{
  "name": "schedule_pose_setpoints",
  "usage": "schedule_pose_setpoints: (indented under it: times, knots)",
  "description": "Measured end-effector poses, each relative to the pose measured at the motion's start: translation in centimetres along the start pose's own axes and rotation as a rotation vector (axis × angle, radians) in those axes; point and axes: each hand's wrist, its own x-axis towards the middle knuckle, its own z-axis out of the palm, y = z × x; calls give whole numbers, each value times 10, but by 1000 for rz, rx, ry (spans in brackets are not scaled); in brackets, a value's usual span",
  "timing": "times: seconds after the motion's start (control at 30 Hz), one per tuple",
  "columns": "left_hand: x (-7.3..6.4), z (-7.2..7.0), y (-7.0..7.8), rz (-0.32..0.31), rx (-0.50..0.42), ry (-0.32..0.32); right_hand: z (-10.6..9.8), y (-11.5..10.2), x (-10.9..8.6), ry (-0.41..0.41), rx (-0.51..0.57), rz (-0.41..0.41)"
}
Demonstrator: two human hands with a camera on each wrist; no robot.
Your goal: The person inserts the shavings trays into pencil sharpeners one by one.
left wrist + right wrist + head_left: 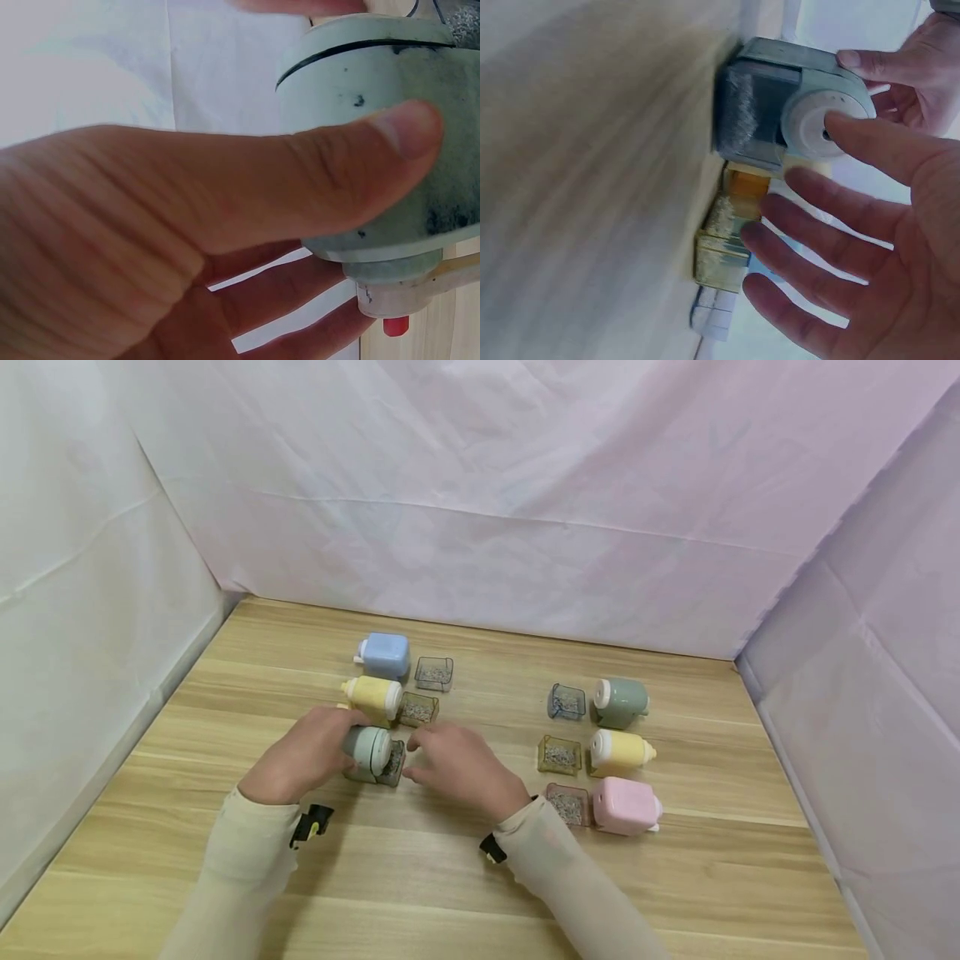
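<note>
My left hand grips a pale green crank pencil sharpener, which lies at the left of the wooden table. Its thumb presses the green side, marked with dark smudges, in the left wrist view; the crank with a red tip shows below. A clear drawer of grey shavings sticks out on the sharpener's right side. Close to that drawer is my right hand, fingers spread and holding nothing. In the right wrist view its fingertip overlaps the sharpener's round white face.
Behind on the left stand a yellow sharpener and a blue sharpener, drawers of shavings beside them. To the right are a grey-green sharpener, another yellow sharpener and a pink sharpener, each beside a drawer. White cloth walls the table.
</note>
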Motion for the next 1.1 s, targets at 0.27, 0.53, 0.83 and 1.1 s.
schedule_pose_setpoints:
  times: [0.27,0.53,0.83,1.1]
  knots:
    - [1,0,0,6,-10,-6,18,-4,-4,-38,-39,-126]
    - [0,0,1,8,0,6,22,-11,-3,-2,-130,-193]
    - [0,0,-1,11,9,4,24,-14,-1,-14,-120,-182]
    - [0,0,-1,2,9,-7,26,-17,4,-22,-136,-176]
